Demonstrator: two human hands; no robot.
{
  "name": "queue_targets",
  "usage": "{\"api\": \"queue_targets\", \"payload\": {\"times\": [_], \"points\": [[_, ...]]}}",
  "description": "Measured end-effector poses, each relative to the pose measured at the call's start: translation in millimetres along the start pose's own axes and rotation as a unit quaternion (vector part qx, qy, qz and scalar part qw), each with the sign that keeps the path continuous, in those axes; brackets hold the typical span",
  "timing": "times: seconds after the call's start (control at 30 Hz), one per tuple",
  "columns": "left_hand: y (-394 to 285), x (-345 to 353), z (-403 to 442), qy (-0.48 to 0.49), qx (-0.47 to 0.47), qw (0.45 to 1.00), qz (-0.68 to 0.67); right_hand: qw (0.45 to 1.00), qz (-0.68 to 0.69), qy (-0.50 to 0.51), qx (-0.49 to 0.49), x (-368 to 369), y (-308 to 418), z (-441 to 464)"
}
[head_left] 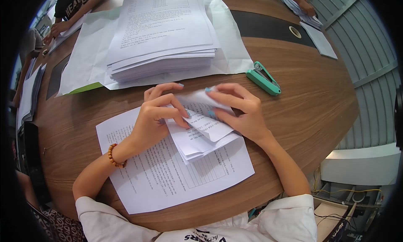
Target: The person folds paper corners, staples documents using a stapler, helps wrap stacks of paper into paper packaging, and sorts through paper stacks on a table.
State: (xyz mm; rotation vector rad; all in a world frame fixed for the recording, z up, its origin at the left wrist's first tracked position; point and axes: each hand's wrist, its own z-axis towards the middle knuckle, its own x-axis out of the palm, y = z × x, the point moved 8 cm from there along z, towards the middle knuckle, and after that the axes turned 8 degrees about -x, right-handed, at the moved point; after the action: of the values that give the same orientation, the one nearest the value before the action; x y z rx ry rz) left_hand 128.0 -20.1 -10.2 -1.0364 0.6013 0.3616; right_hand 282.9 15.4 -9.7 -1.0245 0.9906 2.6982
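Several printed sheets (197,139), curled over at the top, are held between my two hands above the table. My left hand (157,116) is closed on their left side, its fingers bent over the paper. At the upper right edge, my right hand (242,111) pinches the curled paper between thumb and fingers. Beneath lies a larger printed page (147,174) with text and a ruled table, partly covered by the held sheets and my left forearm. A teal stapler (263,79) rests on the table just beyond my right hand.
A thick stack of printed papers (163,36) stands on white wrapping paper (86,61) ahead. Another person (79,9) sits at the far left, and another person's hand (306,7) touches papers at the far right. A roll of tape (294,32) lies near there on the wooden table (310,103).
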Motion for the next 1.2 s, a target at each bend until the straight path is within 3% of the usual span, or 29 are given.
{"api": "queue_targets", "payload": {"times": [0.03,0.07,0.23,0.3,0.33,0.37,0.43,0.47,0.53,0.67,0.73,0.8,0.87,1.0,1.2], "points": [[1,1,0,0.001,0.0,1.0,0.0,0.994,0.105,-0.001,0.031,1,-2,-1],[3,2,-1,0.008,-0.008,1.0,-0.01,0.995,0.096,0.022,-0.029,0,4,-2],[11,4,-5,0.038,-0.062,0.997,0.013,0.967,0.255,-0.026,-0.007,1,4,0],[24,0,-5,-0.037,-0.133,0.986,-0.097,0.951,0.301,-0.066,-0.022,-5,6,1],[14,-7,-1,-0.058,-0.061,0.996,-0.042,0.954,0.294,-0.048,0.041,0,-3,-2],[9,-5,0,-0.058,-0.06,0.996,-0.04,0.952,0.287,-0.03,0.103,5,-12,-6],[12,-8,2,-0.09,-0.135,0.972,-0.171,0.961,0.251,-0.029,0.115,6,-19,-8],[11,-11,5,-0.088,-0.13,0.973,-0.168,0.968,0.212,-0.026,0.131,6,-25,-9],[24,7,12,0.062,-0.176,0.982,-0.03,0.973,0.193,-0.03,0.125,5,-27,-7],[16,9,38,0.044,-0.1,0.99,-0.091,0.966,0.201,-0.025,0.159,12,-31,-11],[19,23,42,0.115,-0.145,0.98,-0.067,0.975,0.168,-0.021,0.142,9,-27,-9],[18,25,43,0.079,-0.125,0.985,-0.092,0.983,0.132,-0.018,0.129,8,-24,-9],[16,25,42,0.049,-0.107,0.986,-0.119,0.972,0.16,-0.13,0.114,3,-25,-12],[13,22,38,0.032,-0.15,0.985,-0.076,0.983,0.08,-0.087,0.142,1,-18,-13],[16,22,42,0.016,-0.174,0.98,-0.098,0.993,-0.002,-0.084,0.082,1,-6,-12]]}}
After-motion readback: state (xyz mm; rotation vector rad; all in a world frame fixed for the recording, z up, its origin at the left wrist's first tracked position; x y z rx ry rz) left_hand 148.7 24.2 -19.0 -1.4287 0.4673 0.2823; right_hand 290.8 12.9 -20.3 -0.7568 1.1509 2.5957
